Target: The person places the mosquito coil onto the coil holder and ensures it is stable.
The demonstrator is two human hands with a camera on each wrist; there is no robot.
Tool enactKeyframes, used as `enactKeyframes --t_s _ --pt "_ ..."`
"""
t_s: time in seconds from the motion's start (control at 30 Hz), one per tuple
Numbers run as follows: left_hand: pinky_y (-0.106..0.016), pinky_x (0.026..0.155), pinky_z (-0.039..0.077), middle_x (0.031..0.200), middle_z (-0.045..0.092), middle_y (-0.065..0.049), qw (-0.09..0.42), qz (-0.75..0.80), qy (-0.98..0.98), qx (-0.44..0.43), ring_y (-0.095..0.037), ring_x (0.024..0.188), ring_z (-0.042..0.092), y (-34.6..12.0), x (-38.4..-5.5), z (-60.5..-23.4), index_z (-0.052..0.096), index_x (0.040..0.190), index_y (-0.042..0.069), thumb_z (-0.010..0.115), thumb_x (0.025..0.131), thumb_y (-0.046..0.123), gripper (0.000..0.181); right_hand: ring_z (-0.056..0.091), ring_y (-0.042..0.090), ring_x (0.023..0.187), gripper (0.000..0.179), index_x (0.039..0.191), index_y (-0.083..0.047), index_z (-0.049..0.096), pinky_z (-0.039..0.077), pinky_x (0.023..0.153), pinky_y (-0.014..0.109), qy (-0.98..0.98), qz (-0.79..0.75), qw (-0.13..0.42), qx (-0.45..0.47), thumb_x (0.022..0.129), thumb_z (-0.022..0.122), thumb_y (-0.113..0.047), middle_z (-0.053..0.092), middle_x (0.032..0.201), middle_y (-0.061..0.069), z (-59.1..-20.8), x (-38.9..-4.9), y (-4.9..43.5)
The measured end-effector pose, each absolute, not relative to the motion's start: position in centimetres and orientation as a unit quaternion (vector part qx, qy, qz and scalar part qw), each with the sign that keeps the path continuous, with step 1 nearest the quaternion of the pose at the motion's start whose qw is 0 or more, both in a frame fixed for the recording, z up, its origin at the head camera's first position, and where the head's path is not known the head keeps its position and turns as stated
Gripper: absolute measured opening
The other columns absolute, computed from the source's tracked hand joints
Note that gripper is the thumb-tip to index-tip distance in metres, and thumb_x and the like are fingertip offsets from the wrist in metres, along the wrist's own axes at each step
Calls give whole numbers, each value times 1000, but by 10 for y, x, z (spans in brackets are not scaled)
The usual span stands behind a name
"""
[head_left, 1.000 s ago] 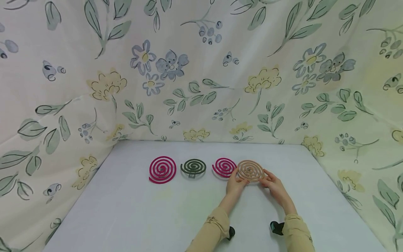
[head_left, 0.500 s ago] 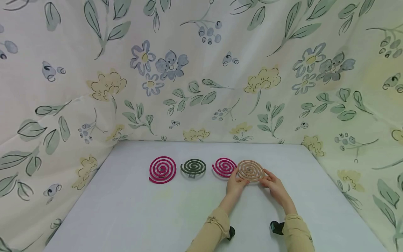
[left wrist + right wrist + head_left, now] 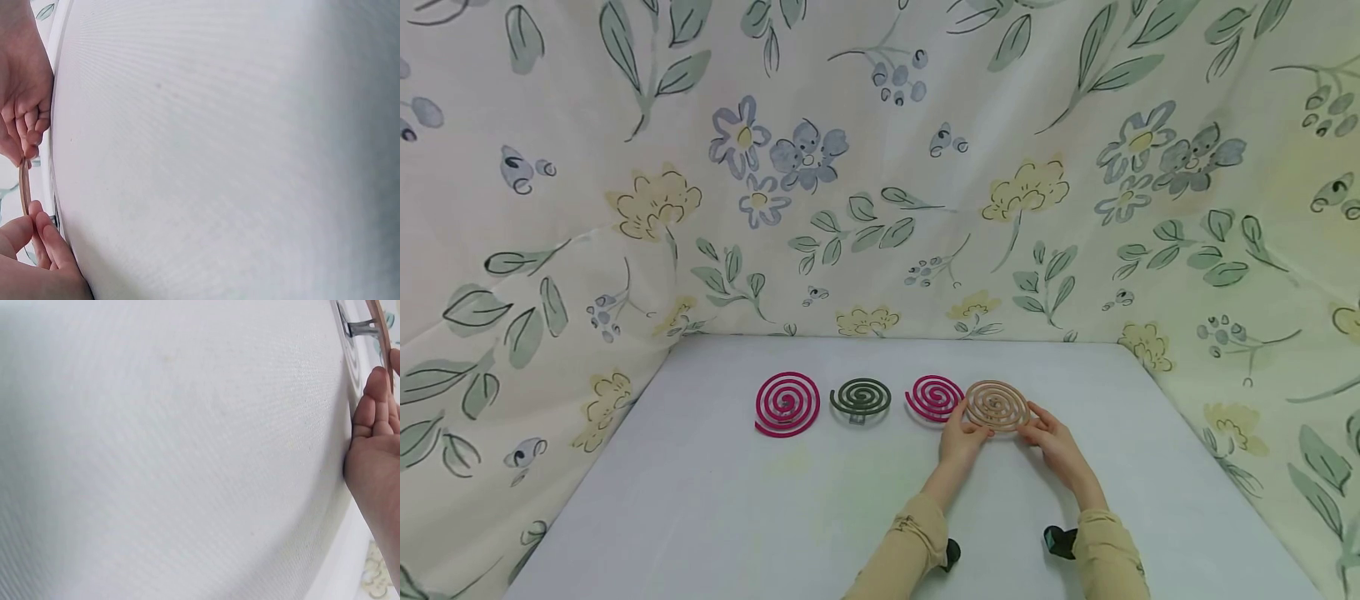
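Observation:
A tan spiral mosquito coil (image 3: 995,406) lies level at the right end of a row of coils. My left hand (image 3: 958,446) pinches its near left edge between thumb and fingers. On the near right edge, my right hand (image 3: 1056,446) pinches it too. Edge-on, the coil (image 3: 24,187) spans between both hands in the left wrist view. Under it, a small metal stand (image 3: 362,328) shows in the right wrist view. Just left of it is a crimson coil (image 3: 936,397), whose right edge is partly hidden by my left fingers.
A dark green coil (image 3: 862,396) on a metal support and another crimson coil (image 3: 787,403) stand farther left on the white table (image 3: 722,508). Floral cloth (image 3: 880,250) hangs behind and at both sides. Dark wrist devices (image 3: 1060,543) sit by the sleeves.

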State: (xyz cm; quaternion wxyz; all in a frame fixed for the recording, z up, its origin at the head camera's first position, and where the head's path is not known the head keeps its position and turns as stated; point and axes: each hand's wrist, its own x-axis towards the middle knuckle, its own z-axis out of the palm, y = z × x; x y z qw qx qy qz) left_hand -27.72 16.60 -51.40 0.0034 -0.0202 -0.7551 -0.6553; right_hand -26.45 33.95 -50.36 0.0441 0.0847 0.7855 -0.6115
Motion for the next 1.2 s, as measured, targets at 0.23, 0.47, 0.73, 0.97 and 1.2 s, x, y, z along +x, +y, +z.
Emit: enactKeyframes --t_s 0.23,0.47,0.73,0.97,1.2 --pt "-18 67 44 72 70 -12 7 -653 -757 -28 -12 66 66 165 -277 -512 48 135 2 69 79 1 60 53 0 80 71 150 -2 17 42 77 17 788 -608 48 87 94 57 -16 55 85 -15 -501 -263 338" --pt "-18 67 44 72 70 -13 13 -656 -754 -35 -15 67 67 166 -278 -515 48 135 2 70 78 0 61 52 -1 78 71 150 0 14 42 76 16 774 -626 43 82 94 56 -12 54 83 -15 -500 -262 337" --pt "-17 66 43 71 70 -13 5 -663 -748 -28 -13 66 66 165 -277 -514 47 136 2 69 78 -1 61 52 -2 76 71 150 1 14 43 74 16 772 -630 39 78 93 56 -10 54 82 -16 -500 -262 337" --pt "-16 61 42 70 69 -12 11 -663 -748 -28 -12 63 65 167 -279 -517 48 135 2 69 77 -1 61 52 -1 77 69 149 1 17 43 75 16 771 -631 37 77 93 56 -10 54 82 -15 -500 -262 337" --pt "-16 61 42 70 70 -11 8 -662 -749 -25 -12 64 66 168 -280 -518 49 135 2 69 78 -1 60 52 0 78 68 149 0 18 42 76 17 774 -628 38 73 93 55 -10 54 83 -14 -500 -262 338"
